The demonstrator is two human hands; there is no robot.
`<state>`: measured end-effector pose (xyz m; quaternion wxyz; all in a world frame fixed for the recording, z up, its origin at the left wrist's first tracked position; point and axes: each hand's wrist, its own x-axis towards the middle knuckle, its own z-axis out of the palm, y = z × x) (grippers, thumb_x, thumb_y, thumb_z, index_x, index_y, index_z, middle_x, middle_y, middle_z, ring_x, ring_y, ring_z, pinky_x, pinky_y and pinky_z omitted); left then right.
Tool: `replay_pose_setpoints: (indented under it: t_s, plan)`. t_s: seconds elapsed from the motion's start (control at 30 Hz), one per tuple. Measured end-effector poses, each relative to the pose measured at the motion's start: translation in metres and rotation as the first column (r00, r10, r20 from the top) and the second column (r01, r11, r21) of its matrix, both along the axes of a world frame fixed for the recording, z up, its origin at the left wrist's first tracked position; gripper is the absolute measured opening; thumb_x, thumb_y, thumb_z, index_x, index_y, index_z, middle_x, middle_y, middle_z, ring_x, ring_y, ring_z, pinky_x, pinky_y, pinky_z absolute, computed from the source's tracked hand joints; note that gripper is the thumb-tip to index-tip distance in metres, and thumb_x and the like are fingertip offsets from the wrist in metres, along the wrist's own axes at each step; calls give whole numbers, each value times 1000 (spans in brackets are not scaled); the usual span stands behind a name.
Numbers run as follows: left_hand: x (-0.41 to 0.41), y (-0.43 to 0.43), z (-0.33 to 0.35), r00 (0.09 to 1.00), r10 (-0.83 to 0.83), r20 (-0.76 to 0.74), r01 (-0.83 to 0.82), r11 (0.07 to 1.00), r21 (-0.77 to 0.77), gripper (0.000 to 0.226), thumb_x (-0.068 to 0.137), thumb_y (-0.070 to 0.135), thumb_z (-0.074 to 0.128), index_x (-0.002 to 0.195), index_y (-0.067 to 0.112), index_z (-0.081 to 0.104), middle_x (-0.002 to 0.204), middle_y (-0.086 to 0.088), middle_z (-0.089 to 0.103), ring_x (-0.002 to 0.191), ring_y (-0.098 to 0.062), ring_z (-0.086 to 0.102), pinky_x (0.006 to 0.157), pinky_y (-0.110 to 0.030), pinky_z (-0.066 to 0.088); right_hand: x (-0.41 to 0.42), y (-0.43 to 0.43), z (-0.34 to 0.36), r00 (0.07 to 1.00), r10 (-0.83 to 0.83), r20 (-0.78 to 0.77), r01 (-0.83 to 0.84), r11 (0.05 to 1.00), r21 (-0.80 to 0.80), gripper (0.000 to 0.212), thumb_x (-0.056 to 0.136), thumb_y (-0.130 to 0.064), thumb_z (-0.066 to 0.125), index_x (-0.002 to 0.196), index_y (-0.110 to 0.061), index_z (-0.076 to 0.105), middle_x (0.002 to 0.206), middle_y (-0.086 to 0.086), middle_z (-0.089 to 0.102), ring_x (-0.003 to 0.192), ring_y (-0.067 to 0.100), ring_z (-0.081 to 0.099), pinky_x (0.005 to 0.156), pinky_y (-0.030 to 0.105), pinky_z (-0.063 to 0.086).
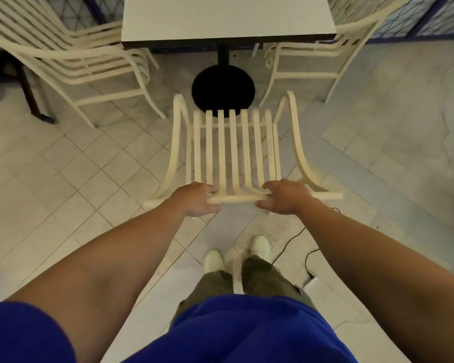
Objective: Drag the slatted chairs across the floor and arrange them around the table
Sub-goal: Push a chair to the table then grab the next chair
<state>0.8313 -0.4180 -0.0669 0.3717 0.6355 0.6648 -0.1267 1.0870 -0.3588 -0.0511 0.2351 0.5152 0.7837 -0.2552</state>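
2 hands, left hand (197, 199) and right hand (286, 196), curl tight around the slatted chair (233, 150) at its top rail (236, 199), spaced apart, likely to steer it squarely toward the table (228, 19) just ahead.

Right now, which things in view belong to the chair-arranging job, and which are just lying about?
Job: middle chair, gripped at its top rail by left hand and right hand; left chair; right chair; table.
Lying about: black cable on the floor; dark metal leg at far left.
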Motion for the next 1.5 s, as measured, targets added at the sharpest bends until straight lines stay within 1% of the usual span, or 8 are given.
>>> replay_pose_setpoints:
  t_s: [0.27,0.37,0.53,0.67,0.87,1.17,1.4,1.5]
  plan:
    - [-9,0,-21,995,-49,-92,42,996,-75,40,92,41,65,131,35,58,120,4,65,99,-20,62,74,-32,47,24,15,-20,990,79,114,-74,996,-47,49,92,-37,62,139,-28,53,122,2,63,106,24,63,93,40,52]
    - [-11,3,-26,986,-85,-144,71,993,-98,51,98,28,55,144,50,46,129,4,62,105,-23,63,75,-33,46,27,21,-33,991,67,119,-60,996,-59,52,92,-28,60,143,-34,49,122,0,63,104,23,64,92,40,53]
    - [-11,6,-24,984,-86,-154,63,987,-145,74,98,8,40,147,63,31,123,1,60,81,-18,59,62,-32,45,26,29,-38,973,211,93,-205,976,-70,64,92,-24,58,148,-47,37,116,-2,60,90,16,58,86,34,54]
    - [-14,12,-20,982,-78,-172,54,989,-136,75,99,6,40,146,63,32,125,2,59,73,-15,56,57,-31,43,21,40,-36,971,224,78,-217,972,-86,68,93,-21,57,148,-53,34,103,-6,54,82,15,55,76,32,52]
    - [-25,27,-17,981,-48,-191,26,993,-116,73,99,6,41,140,66,37,116,3,62,74,-15,58,57,-31,44,8,59,-38,965,261,31,-255,958,-128,71,91,-17,55,150,-49,34,119,0,59,91,19,57,83,36,52]
    - [-51,48,-21,986,-33,-163,25,998,-49,74,100,3,48,144,61,37,121,4,62,75,-15,59,58,-30,46,-16,85,-36,969,241,62,-231,964,-128,71,92,-15,54,150,-52,33,102,-5,50,85,17,55,75,31,47]
    - [-76,85,-20,987,-92,-129,85,994,-61,75,99,3,47,147,60,35,127,1,60,75,-15,55,59,-31,44,-40,112,-39,985,159,73,-152,984,-91,69,93,-15,55,147,-53,37,119,-3,60,86,15,56,78,31,51]
    - [-82,96,-18,987,-96,-125,87,993,-78,76,98,2,47,147,59,35,123,1,59,76,-16,56,61,-31,46,-46,119,-38,987,144,73,-137,987,-86,67,94,-16,56,146,-53,38,112,-5,58,84,14,54,74,29,47]
